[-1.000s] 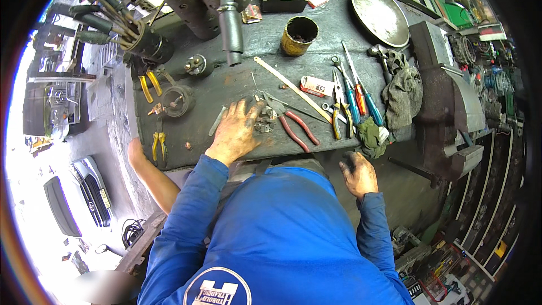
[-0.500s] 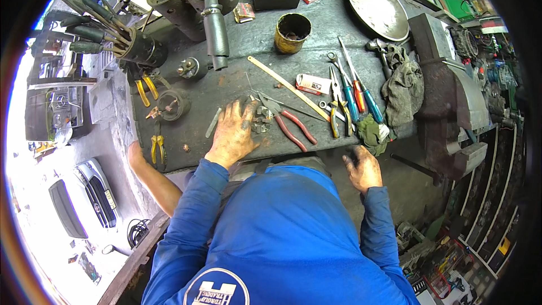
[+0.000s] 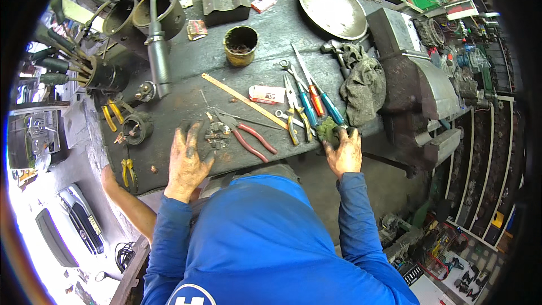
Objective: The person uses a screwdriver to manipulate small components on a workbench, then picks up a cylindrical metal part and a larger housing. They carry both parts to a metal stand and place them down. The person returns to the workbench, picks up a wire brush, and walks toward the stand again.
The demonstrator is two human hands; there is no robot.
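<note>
My left hand (image 3: 187, 161) rests near the front edge of the dark workbench (image 3: 186, 62), fingers spread and holding nothing. Just right of it lies a small heap of metal bits (image 3: 218, 135), beside red-handled pliers (image 3: 248, 135) with open handles. At the bench's front edge my right hand (image 3: 344, 153) has its fingers closed on a crumpled green rag (image 3: 326, 129), partly hidden beneath them. Left of the rag are yellow-and-black pliers (image 3: 295, 110). Beyond it lie a red-handled screwdriver (image 3: 316, 101) and blue-handled tools (image 3: 333, 110). A long yellowish ruler (image 3: 240, 99) slants across the middle.
A big vise (image 3: 420, 87) stands at the right, beside a grey rag (image 3: 364, 90) and hammer (image 3: 333, 48). Farther back are a yellowish can (image 3: 240, 48) and a round metal pan (image 3: 333, 8). Another person's arm (image 3: 130, 206) reaches the bench's left edge.
The view has swung right, so the bench appears farther left. My right hand has moved forward from beside the bench edge onto the green rag. The left hand has drawn slightly back, fingers wider apart.
</note>
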